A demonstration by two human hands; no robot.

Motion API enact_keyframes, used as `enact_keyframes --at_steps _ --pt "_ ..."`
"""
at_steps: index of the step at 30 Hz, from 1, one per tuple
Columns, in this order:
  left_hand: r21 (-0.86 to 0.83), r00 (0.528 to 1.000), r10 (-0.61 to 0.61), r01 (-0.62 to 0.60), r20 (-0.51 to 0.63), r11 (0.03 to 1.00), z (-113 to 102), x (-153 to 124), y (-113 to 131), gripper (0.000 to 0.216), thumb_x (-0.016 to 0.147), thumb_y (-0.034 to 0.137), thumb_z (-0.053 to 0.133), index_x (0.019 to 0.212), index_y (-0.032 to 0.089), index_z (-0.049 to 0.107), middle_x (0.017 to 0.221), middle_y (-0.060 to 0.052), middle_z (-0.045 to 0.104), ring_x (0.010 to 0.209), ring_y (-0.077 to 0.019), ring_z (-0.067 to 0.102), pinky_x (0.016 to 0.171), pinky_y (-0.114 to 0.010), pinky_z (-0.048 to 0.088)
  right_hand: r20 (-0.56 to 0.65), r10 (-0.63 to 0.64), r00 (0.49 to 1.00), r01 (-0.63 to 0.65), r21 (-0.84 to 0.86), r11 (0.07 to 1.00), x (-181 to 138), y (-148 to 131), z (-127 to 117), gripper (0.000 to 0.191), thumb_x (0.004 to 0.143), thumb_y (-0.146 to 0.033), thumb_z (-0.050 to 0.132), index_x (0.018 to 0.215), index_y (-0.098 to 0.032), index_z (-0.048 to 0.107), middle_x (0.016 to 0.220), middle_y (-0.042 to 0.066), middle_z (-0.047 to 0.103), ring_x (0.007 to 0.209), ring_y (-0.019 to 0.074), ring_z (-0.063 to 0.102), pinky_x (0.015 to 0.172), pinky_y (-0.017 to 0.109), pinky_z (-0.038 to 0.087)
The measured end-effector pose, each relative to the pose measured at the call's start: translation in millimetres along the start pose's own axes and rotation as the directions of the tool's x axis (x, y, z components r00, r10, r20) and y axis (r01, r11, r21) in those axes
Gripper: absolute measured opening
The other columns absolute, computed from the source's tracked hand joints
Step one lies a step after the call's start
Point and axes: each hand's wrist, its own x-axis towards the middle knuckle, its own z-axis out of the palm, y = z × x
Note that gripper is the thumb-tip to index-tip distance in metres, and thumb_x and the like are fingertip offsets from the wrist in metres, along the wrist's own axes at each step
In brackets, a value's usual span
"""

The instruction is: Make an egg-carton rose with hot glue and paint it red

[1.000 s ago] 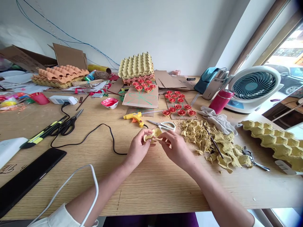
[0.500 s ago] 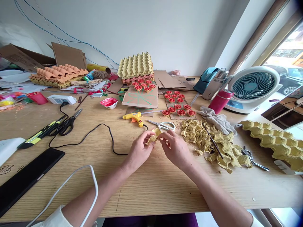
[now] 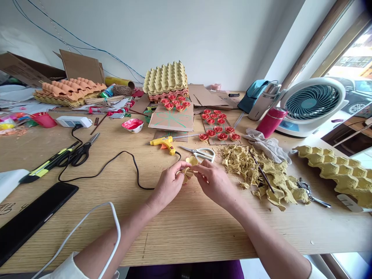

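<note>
Between my two hands is a yellow egg-carton flower piece (image 3: 190, 160) with rounded petals. My left hand (image 3: 169, 185) pinches its left side, and my right hand (image 3: 215, 179) has its fingers closed on its right side. Fingers hide part of the piece. Just beyond my hands lie white-handled scissors (image 3: 200, 154) and a yellow glue gun (image 3: 164, 143). Torn yellow carton scraps (image 3: 247, 166) are heaped to the right, with a thin dark stick (image 3: 263, 174) across them. Red paper-pulp roses (image 3: 222, 136) sit on cardboard behind the scissors.
Egg trays (image 3: 165, 79) are stacked at the back, with more roses on a cardboard box (image 3: 171, 119) before them. Black scissors (image 3: 80, 153), a utility knife (image 3: 48, 164) and a black phone (image 3: 35, 221) lie left. A fan (image 3: 314, 104), a pink bottle (image 3: 270, 122) and an egg tray (image 3: 337, 170) stand right.
The flower piece has turned in my fingers, so more of its petals show above and below them. Both hands stay in nearly the same place; the view has shifted slightly.
</note>
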Motion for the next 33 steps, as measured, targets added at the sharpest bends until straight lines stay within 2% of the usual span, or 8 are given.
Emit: enact_keyframes --at_steps 3,8,13,18,22,28,33 --pt "0.028 0.999 0.047 -0.048 0.017 0.998 -0.4 0.5 -3.1 0.035 0.083 0.013 0.050 0.111 0.018 0.070 0.094 -0.004 0.076 0.078 -0.0160 0.070 0.066 -0.023 0.057 0.007 -0.032 0.999 0.032 -0.001 1.000 -0.3 -0.1 -1.0 0.033 0.094 -0.007 0.056 0.113 -0.025 0.076 0.093 0.004 0.064 0.072 0.0143 0.059 0.067 0.025 0.043" --pt "0.089 0.996 0.083 -0.087 0.040 0.992 -2.2 0.6 -5.4 0.025 0.089 0.026 0.057 0.110 0.018 0.071 0.085 -0.003 0.076 0.070 -0.0157 0.072 0.067 -0.024 0.057 0.022 -0.053 0.998 0.053 0.012 0.999 -1.3 -1.9 -3.1 0.029 0.096 -0.008 0.056 0.112 -0.024 0.076 0.094 0.005 0.065 0.076 0.0152 0.061 0.070 0.025 0.044" --pt "0.151 0.997 0.077 -0.077 0.008 0.985 -3.9 -0.5 0.0 0.024 0.088 0.023 0.058 0.109 0.019 0.070 0.083 -0.001 0.077 0.070 -0.0164 0.075 0.072 -0.026 0.058 0.023 -0.054 0.998 0.054 0.029 0.998 -1.6 -2.5 -4.4 0.033 0.095 -0.006 0.056 0.116 -0.024 0.074 0.095 0.005 0.065 0.073 0.0146 0.060 0.070 0.025 0.045" --pt "0.142 0.995 0.100 -0.098 -0.009 0.985 -3.3 -0.6 -0.1 0.021 0.088 0.024 0.060 0.107 0.020 0.069 0.094 -0.003 0.079 0.070 -0.0163 0.076 0.072 -0.026 0.059 0.010 -0.041 0.999 0.040 0.016 0.999 -0.5 -3.3 -4.7 0.030 0.094 -0.006 0.056 0.109 -0.024 0.076 0.096 0.004 0.065 0.073 0.0144 0.060 0.067 0.024 0.044" --pt "0.155 0.994 0.110 -0.107 -0.006 0.982 -3.6 -1.9 -0.5 0.020 0.089 0.024 0.061 0.106 0.020 0.070 0.088 -0.002 0.080 0.071 -0.0169 0.077 0.073 -0.026 0.058 0.006 -0.031 0.999 0.031 0.007 0.999 -1.3 -5.4 -5.3 0.028 0.095 -0.008 0.055 0.106 -0.023 0.075 0.099 0.005 0.065 0.075 0.0146 0.061 0.068 0.024 0.044" --pt "0.134 0.997 0.073 -0.072 -0.005 0.988 -2.7 -2.2 -1.1 0.020 0.089 0.027 0.063 0.104 0.019 0.073 0.092 -0.004 0.082 0.072 -0.0187 0.078 0.072 -0.028 0.060 0.005 -0.055 0.998 0.055 -0.107 0.993 -3.8 -7.4 -4.0 0.027 0.097 -0.011 0.052 0.104 -0.023 0.075 0.096 0.006 0.064 0.077 0.0153 0.062 0.062 0.023 0.039" --pt "0.050 0.999 0.043 -0.043 0.000 0.998 -1.6 -0.5 -1.6 0.023 0.087 0.029 0.063 0.102 0.017 0.075 0.093 -0.006 0.082 0.072 -0.0197 0.078 0.070 -0.029 0.062 -0.006 -0.137 0.991 0.132 -0.212 0.968 -4.0 -5.7 -2.0 0.028 0.100 -0.013 0.049 0.107 -0.022 0.075 0.097 0.008 0.065 0.077 0.0164 0.062 0.061 0.025 0.038"
